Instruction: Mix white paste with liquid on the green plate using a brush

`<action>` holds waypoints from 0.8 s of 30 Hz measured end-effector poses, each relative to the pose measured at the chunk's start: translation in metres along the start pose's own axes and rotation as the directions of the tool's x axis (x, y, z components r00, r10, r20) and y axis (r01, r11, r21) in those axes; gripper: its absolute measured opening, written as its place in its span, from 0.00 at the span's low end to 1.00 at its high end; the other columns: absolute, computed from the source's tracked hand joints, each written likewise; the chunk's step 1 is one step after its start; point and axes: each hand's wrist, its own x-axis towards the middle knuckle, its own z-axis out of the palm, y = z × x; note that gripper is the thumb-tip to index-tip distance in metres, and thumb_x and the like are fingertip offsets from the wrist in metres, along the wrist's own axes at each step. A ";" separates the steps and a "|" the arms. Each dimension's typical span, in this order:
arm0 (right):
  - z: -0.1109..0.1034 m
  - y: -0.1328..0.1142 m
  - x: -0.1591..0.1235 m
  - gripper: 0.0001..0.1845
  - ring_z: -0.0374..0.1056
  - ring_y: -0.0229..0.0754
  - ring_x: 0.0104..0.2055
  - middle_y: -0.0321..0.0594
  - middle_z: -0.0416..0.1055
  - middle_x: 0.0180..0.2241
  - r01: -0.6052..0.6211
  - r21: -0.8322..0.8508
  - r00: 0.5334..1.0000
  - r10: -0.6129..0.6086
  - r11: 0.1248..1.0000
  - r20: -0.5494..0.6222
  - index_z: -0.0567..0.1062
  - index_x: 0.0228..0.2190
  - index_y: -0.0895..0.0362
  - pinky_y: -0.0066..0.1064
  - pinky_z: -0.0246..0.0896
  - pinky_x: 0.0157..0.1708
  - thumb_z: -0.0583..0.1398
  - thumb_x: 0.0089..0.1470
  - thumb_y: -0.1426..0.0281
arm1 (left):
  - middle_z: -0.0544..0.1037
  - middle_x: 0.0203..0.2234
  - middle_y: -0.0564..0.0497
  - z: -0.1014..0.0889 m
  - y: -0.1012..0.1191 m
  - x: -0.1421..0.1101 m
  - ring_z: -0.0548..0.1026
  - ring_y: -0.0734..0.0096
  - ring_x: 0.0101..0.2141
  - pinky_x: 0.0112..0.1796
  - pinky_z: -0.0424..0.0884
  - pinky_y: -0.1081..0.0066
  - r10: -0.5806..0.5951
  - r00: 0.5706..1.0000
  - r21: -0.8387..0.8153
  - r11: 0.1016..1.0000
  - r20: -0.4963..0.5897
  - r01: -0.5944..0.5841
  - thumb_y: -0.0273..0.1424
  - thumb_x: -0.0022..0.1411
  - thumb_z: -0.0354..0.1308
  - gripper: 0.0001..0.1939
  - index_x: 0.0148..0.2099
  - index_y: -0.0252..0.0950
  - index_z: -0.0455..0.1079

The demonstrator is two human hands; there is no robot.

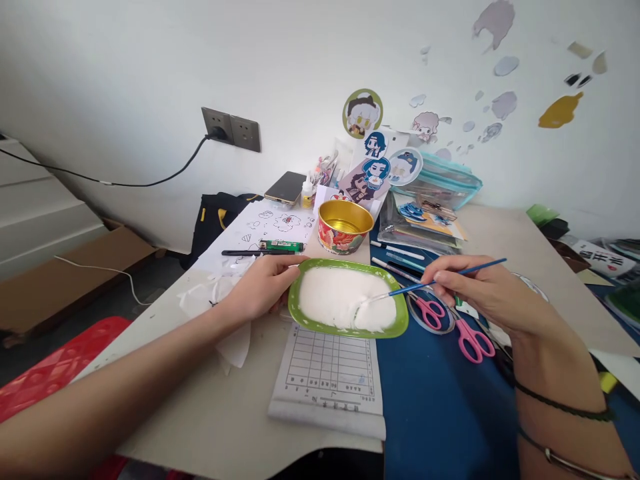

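Observation:
My left hand (264,285) grips the left edge of a green oval-cornered tray (402,326), thumb along its rim. A smooth white layer (335,293) covers the tray's inside, with a few white flecks on the rim. Between the fingers of my right hand (493,293) is a slim blue paintbrush (400,291). Its tip touches the white layer right of centre, where a curved mark shows. Under the tray's front lies a printed form pad (330,373). A gold-lined tin (345,230) with a red patterned outside stands just behind the tray.
Pink-handled scissors (474,341) and pens (397,251) lie near my right hand. Crumpled white tissue (237,340) lies under my left forearm. Behind are a phone (286,187), a small glue bottle (307,193), character cutouts (375,172) and a turquoise-edged pouch (445,180). A blue mat (430,407) covers the front right.

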 end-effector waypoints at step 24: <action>0.060 -0.011 0.039 0.14 0.62 0.32 0.26 0.34 0.65 0.28 0.298 0.227 0.948 -0.260 0.927 -0.182 0.68 0.29 0.56 0.26 0.57 0.25 0.50 0.63 0.64 | 0.61 0.08 0.61 -0.001 0.000 0.000 0.61 0.78 0.11 0.13 0.58 0.81 0.011 1.000 -0.018 1.000 0.011 -0.011 0.29 0.61 0.47 0.22 0.56 0.35 0.69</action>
